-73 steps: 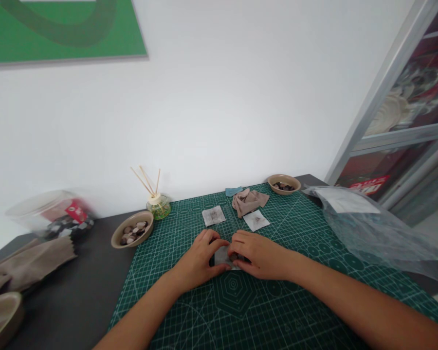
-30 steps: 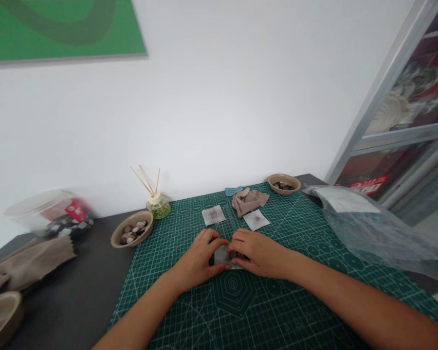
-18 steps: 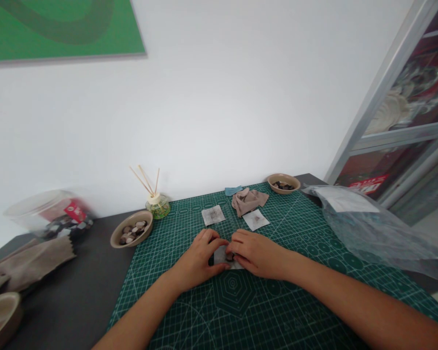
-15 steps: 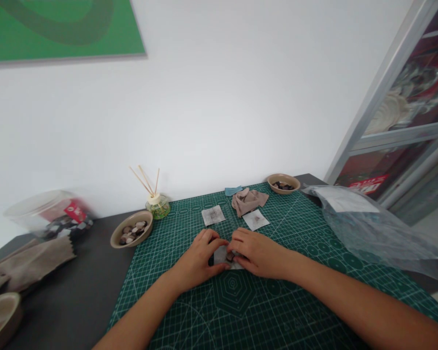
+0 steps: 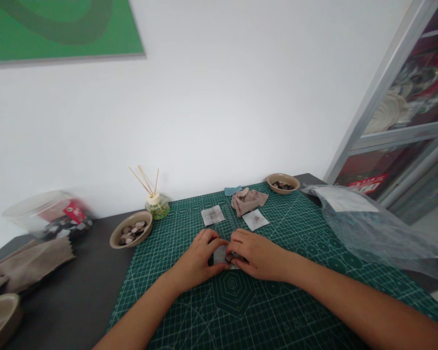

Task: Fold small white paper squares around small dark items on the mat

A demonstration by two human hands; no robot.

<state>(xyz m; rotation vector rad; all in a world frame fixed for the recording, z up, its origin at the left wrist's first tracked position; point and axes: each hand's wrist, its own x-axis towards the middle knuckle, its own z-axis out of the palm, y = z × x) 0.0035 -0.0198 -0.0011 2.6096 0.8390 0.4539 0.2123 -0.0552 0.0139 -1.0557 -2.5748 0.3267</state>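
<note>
The left hand (image 5: 199, 260) and right hand (image 5: 257, 253) meet at the middle of the green cutting mat (image 5: 277, 311), fingers curled around a small pale fabric square (image 5: 221, 254). Both pinch it flat against the mat, probably to keep it steady while something small and dark, perhaps a button, sits on it; the view is too small to be sure. Each hand is nearly closed on the square's edge.

Two more squares (image 5: 212, 215) lie further back beside a crumpled tan cloth (image 5: 248, 200), within easy reach. A bowl (image 5: 131, 234) of light and dark buttons stands off the mat's left edge, a second bowl (image 5: 282, 183) at its far right corner.

The mat covers a dark bench (image 5: 76, 301) set against a white wall. A reed diffuser (image 5: 156, 204) stands at the back, a clear jar (image 5: 47, 218) and more folded cloth to the left, a plastic bag (image 5: 368, 228) to the right. A green picture hangs above, a glass door at right.
</note>
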